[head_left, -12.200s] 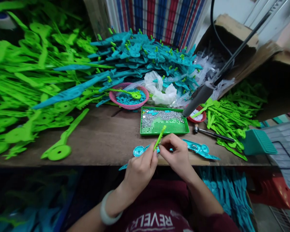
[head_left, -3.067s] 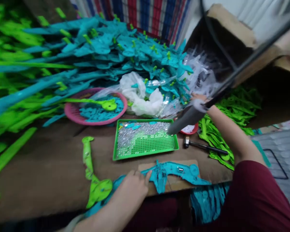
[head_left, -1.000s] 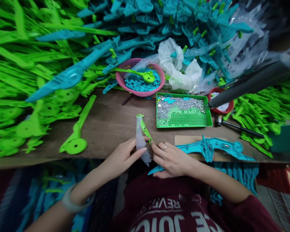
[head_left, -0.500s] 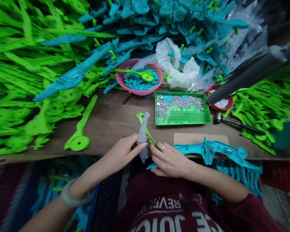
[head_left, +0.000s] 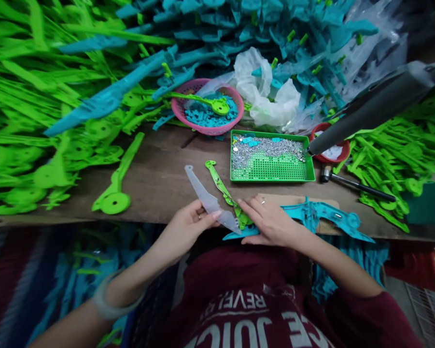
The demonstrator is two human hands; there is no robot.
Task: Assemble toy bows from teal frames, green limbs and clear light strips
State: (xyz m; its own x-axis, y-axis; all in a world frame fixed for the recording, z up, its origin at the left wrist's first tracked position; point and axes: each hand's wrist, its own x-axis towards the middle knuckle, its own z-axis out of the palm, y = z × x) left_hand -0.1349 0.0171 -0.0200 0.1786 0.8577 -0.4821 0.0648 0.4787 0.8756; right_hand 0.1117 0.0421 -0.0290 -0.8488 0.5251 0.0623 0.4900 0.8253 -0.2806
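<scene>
My left hand (head_left: 189, 226) pinches a translucent grey blade-shaped plastic piece (head_left: 205, 197) at the table's front edge; the piece slants up to the left. Next to it, my right hand (head_left: 270, 222) presses on the lower end of a slim green plastic strip (head_left: 221, 185) that lies on the wood. Under the same hand runs a long teal toy part (head_left: 320, 216), resting on a piece of cardboard (head_left: 271, 198) to the right.
A green tray (head_left: 272, 169) of small metal pieces sits behind my hands, a pink basket (head_left: 181, 108) of teal bits beyond it. A hammer (head_left: 355, 183), a red dish (head_left: 329, 155) and a dark tool handle (head_left: 369, 108) lie right. Green part piles (head_left: 29, 111) fill the left, teal ones (head_left: 239, 34) the back.
The grey piece was upright beside the green strip; now my left hand has tilted it left, away from the strip. My right hand slid onto the strip's lower end.
</scene>
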